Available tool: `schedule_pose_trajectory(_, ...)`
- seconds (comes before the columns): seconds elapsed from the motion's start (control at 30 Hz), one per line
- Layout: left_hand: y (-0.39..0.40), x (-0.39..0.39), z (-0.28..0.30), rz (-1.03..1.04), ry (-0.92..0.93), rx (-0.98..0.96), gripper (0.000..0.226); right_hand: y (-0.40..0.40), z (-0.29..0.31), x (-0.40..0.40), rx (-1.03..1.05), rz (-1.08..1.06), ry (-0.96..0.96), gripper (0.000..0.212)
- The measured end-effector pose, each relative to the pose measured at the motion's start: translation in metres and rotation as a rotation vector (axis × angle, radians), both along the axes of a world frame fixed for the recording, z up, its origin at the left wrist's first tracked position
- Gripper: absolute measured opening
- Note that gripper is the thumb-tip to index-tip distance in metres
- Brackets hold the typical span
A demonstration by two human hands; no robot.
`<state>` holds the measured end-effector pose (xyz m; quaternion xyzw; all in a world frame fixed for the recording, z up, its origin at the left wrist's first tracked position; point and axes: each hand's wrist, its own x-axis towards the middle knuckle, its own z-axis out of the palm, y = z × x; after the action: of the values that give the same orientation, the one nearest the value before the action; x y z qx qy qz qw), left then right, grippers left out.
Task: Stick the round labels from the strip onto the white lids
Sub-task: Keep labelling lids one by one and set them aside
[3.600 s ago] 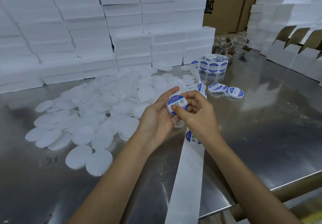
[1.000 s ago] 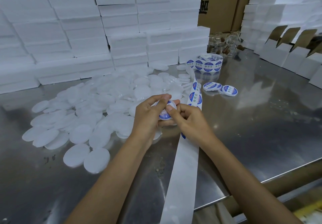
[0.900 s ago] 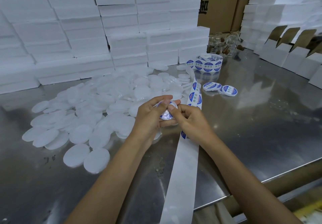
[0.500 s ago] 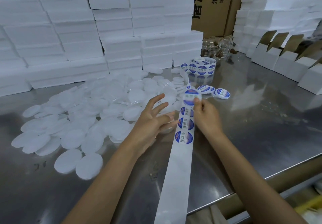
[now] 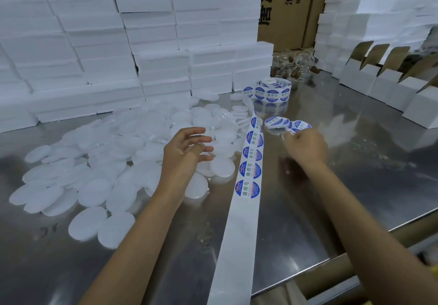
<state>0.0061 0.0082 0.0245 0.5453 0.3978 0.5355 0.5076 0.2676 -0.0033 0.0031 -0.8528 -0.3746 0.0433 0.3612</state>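
Hanging over the near edge of the steel table [image 5: 369, 167], the strip [image 5: 237, 240] ran lengthwise away from the person, its long axis leaning slightly rightward toward the far side. Its near stretch was bare white backing; farther along sat a row of round labels [image 5: 247, 189], blue and white, one after another along that axis. Left of the strip lay the heap of white lids [image 5: 94, 162], flat and overlapping, spread over the left half of the table.

Over the heap's right edge hovered the left hand [image 5: 183, 153], fingers spread and loosely bent, holding nothing; whether the fingertips touched a lid could not be told. Right of the strip, the right hand [image 5: 305, 147] had its fingers curled together, and what its grip pinched, if anything, could not be told through the blur. Just beyond it lay labelled lids [image 5: 275, 122], label side up, touching one another.

Farther back, the strip curved up to the label roll [image 5: 272, 91], standing on its flat side. Behind rose stacked white foam blocks [image 5: 151, 43], cardboard cartons [image 5: 284, 8], and open white boxes [image 5: 384, 84] at the far right.
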Motion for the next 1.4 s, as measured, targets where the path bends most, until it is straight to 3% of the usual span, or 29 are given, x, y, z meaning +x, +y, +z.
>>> schedule_pose_trajectory(0.1, 0.001, -0.002, 0.000, 0.022, 0.043, 0.026, 0.030, -0.018, -0.007, -0.044, 0.166, 0.398, -0.050, 0.023)
schedule_pose_trajectory(0.17, 0.001, -0.003, 0.000, 0.036, 0.051, 0.029, 0.030, -0.027, -0.008, -0.068, 0.139, 0.687, -0.123, 0.019)
schedule_pose_trajectory(0.2, 0.001, -0.003, 0.000, 0.043, 0.056, 0.031, 0.030, -0.029, -0.010, -0.076, 0.104, 0.778, -0.178, 0.027)
schedule_pose_trajectory(0.3, 0.000, -0.004, -0.001, 0.055, 0.077, 0.029, 0.028, -0.029, -0.014, -0.087, 0.070, 0.826, -0.243, 0.041)
schedule_pose_trajectory(0.43, -0.001, -0.006, 0.000, 0.049, 0.059, 0.020, 0.030, -0.032, -0.014, -0.087, 0.113, 0.765, -0.279, 0.024)
schedule_pose_trajectory(0.5, -0.002, -0.005, 0.001, 0.042, 0.056, 0.027, 0.030, -0.035, -0.013, -0.087, 0.169, 0.727, -0.181, 0.021)
schedule_pose_trajectory(0.7, -0.008, -0.001, 0.002, -0.197, 0.105, 0.057, 0.028, -0.043, 0.011, -0.098, 0.472, 0.799, 0.580, 0.011)
schedule_pose_trajectory(0.8, -0.011, 0.004, 0.000, -0.234, 0.137, 0.042, 0.019, -0.048, 0.015, -0.098, 0.443, 0.827, 0.683, 0.011)
schedule_pose_trajectory(0.87, -0.011, 0.005, -0.001, -0.191, 0.118, 0.011, 0.011, -0.049, 0.013, -0.091, 0.412, 0.741, 0.552, 0.010)
schedule_pose_trajectory(0.93, -0.008, 0.003, -0.001, -0.160, 0.087, -0.022, 0.009, -0.052, 0.008, -0.078, 0.306, 0.663, 0.302, 0.008)
schedule_pose_trajectory(1.07, -0.007, 0.003, -0.002, -0.175, 0.069, -0.079, 0.015, -0.067, -0.008, -0.063, -0.010, 0.759, -0.035, 0.015)
schedule_pose_trajectory(1.27, -0.014, 0.009, -0.005, -0.283, 0.125, -0.087, 0.022, -0.083, -0.015, -0.080, 0.044, 0.843, -0.089, 0.029)
schedule_pose_trajectory(1.4, -0.019, 0.014, -0.010, -0.352, 0.132, -0.110, 0.022, -0.088, -0.018, -0.093, 0.094, 0.839, -0.080, 0.025)
